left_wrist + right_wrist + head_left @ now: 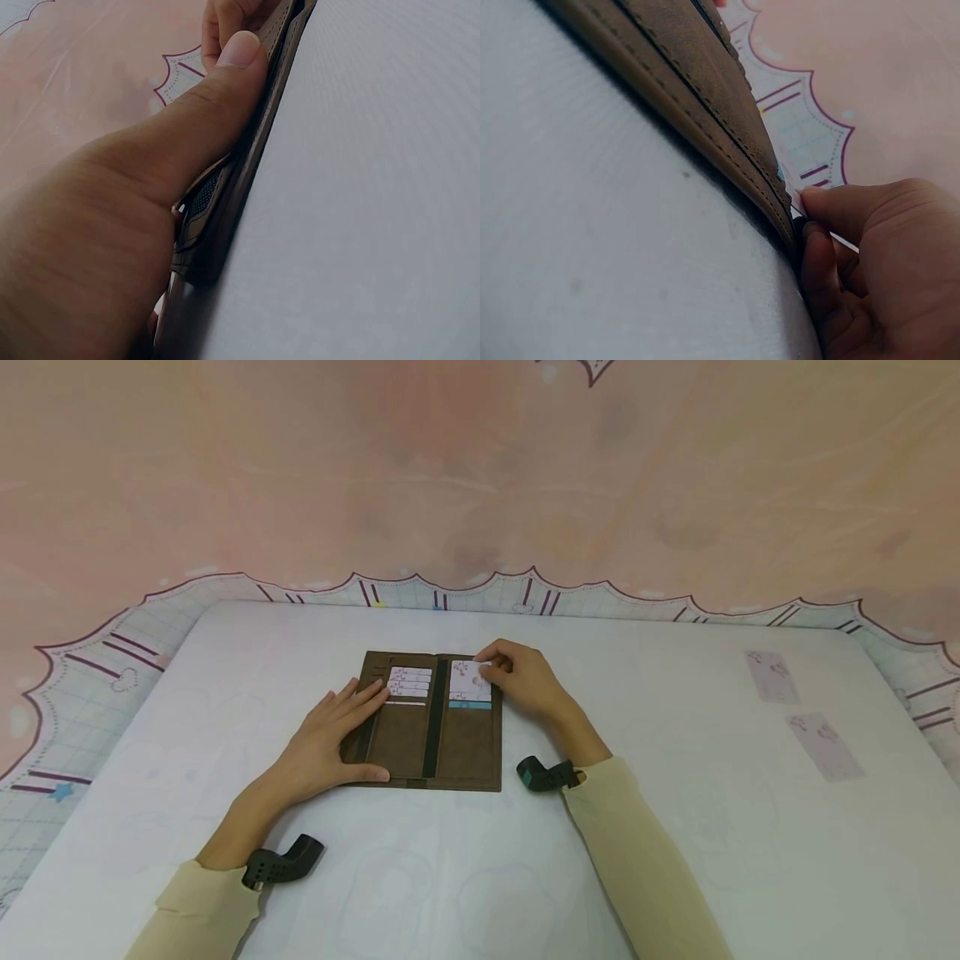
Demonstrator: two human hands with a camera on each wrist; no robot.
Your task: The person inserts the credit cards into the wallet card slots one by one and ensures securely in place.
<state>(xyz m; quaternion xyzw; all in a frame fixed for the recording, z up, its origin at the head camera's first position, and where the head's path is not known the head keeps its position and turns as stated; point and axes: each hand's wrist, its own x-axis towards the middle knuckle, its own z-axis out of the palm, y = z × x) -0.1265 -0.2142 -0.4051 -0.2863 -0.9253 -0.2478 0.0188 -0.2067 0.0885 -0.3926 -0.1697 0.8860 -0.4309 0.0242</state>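
Brown wallet [431,720] open flat mid-table [675,860], long axis running away from body. Right hand [525,681] at wallet's far right corner, fingers pinching card [468,681] in right-half slot. Left hand [330,743] flat, fingers spread, pressing wallet's left half.

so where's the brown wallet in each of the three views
Head: the brown wallet lies open at the centre, between both hands.
Left wrist: its edge runs from top centre down, under the left hand.
Right wrist: its stitched edge crosses from upper left to the right hand.
Shared landmark: the white table.
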